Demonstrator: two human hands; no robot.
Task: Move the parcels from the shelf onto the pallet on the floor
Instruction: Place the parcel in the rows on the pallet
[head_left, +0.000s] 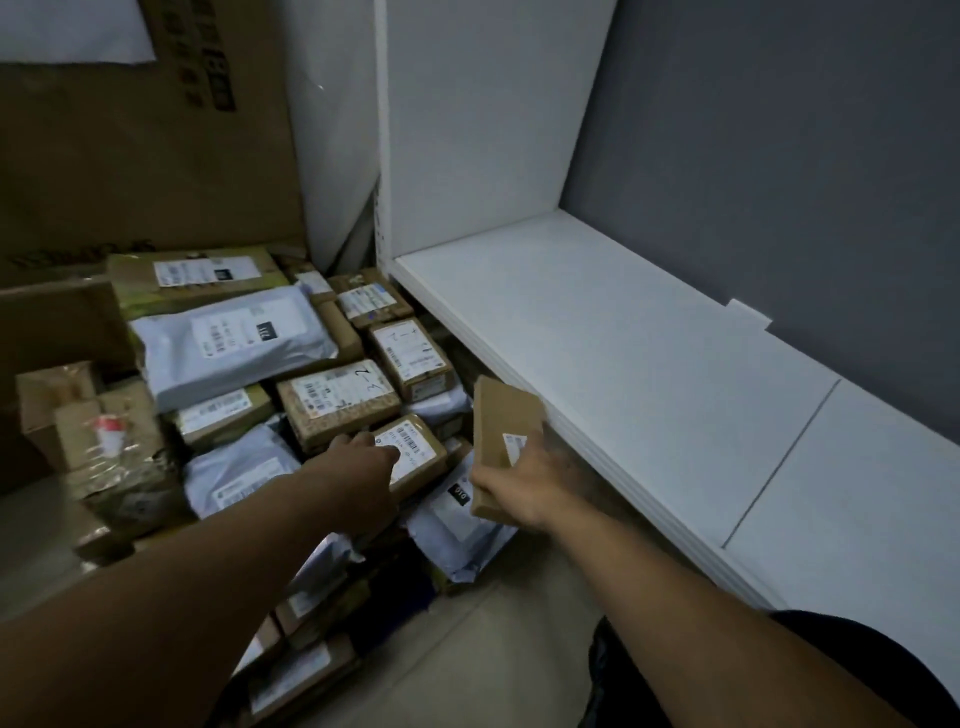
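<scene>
Right hand (524, 483) grips the flat brown cardboard parcel (501, 421) by its near end. The parcel is tipped up on edge, just off the front edge of the white shelf board (623, 364), on the shelf's left side. We read that as mid-transfer: off the shelf, not yet set down. The tilt is likely so it slots into the narrow gap right beside the shelf front.

Left hand (363, 467) lies on top of the small brown cardboard box with a white label (421, 447), further left of the shelf, in the heap of brown boxes and grey poly mailers (234, 343). It's probably steadying or nudging the box to open a slot. We can't tell if the fingers clamp it or just press.

Pallet not visible. We assume it's under the heap, left of and below the shelf.

Risk: the heap is loose and uneven, so a parcel dropped in edge-on could slide or tip.
</scene>
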